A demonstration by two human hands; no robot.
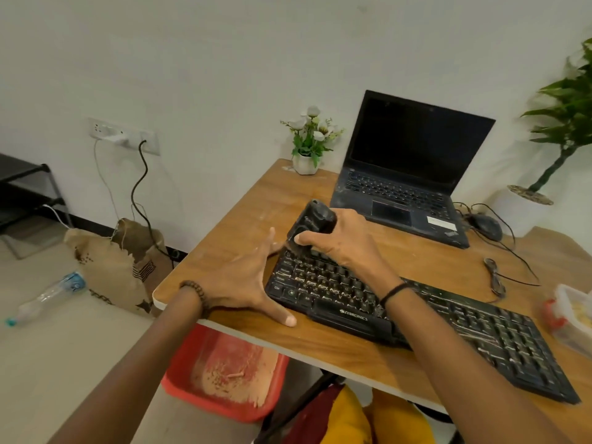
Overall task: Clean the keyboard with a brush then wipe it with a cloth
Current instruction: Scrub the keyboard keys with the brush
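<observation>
A black dusty keyboard (448, 318) lies diagonally across the wooden desk (426, 261). My right hand (339, 238) grips a black brush (312, 224) and holds its bristle end down on the keyboard's far left corner. My left hand (246, 280) lies spread on the desk against the keyboard's left end, fingers straight, thumb along the front edge. No cloth is in view.
An open black laptop (407, 174) stands behind the keyboard, with a small flower pot (307, 145) to its left and a mouse (487, 225) with cables to its right. A plastic container (573, 312) sits at the right edge. A red bin (224, 373) is under the desk.
</observation>
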